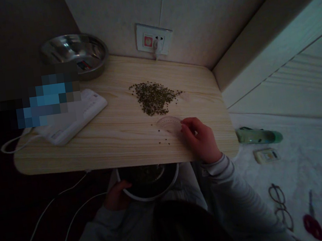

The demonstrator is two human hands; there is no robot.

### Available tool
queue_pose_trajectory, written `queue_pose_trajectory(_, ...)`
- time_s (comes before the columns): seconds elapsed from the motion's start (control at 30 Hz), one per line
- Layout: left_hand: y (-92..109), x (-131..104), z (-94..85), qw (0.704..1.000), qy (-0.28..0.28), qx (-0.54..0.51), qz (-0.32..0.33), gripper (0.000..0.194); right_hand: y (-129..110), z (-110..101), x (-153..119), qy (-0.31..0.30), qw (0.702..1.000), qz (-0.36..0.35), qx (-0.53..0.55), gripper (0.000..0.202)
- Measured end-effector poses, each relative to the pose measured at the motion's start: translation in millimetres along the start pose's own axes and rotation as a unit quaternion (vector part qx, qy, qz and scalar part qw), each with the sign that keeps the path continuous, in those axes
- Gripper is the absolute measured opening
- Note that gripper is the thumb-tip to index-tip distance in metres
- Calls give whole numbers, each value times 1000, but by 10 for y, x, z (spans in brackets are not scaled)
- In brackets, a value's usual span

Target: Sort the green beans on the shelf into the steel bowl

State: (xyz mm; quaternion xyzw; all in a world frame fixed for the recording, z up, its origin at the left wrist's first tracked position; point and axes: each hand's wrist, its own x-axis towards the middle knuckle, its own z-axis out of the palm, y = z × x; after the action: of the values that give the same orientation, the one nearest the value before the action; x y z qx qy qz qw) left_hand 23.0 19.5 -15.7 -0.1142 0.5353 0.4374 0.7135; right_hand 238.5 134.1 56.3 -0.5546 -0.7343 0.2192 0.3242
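On the wooden tabletop (116, 138) lies a heap of small greenish-brown beans (155, 98), with a few loose ones nearer the front edge. My right hand (201, 138) pinches the right end of a clear protractor (170, 124), which lies just in front of the heap. Below the table edge, my left hand (117, 195) grips the left rim of a round bowl (151, 196) on the lap. The bowl's inside is dark, and its contents are hard to make out.
A steel basin (100, 65) stands at the back left, near a white power strip (78, 121) with a cable. A wall socket (154, 39) holds a plug. On the white surface at right lie a green bottle (259, 135), a small packet (266, 155), glasses (278, 196) and red-handled scissors (313, 227).
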Motion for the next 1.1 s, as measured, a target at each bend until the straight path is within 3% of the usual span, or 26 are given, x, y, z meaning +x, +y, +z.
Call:
queue_pose_trajectory(0.2,-8,17,13,998,-1,46,-34,25,27,-5,-6,-1,1000,11,-5,15)
queue_pose_trajectory(0.33,-35,-4,33,1000,-23,17,-13,30,18,-35,-36,18,1000,22,-4,15)
queue_pose_trajectory(0.57,-59,-35,72,1000,-17,15,-10,36,18,-41,-124,-8,1000,24,-5,16)
queue_pose_trajectory(0.8,-82,-2,54,999,-32,2,-7,41,99,-121,-114,37,997,63,-3,17)
queue_pose_trajectory(1.1,-64,35,90,999,5,10,-49,38,78,-229,-475,36,994,106,4,16)
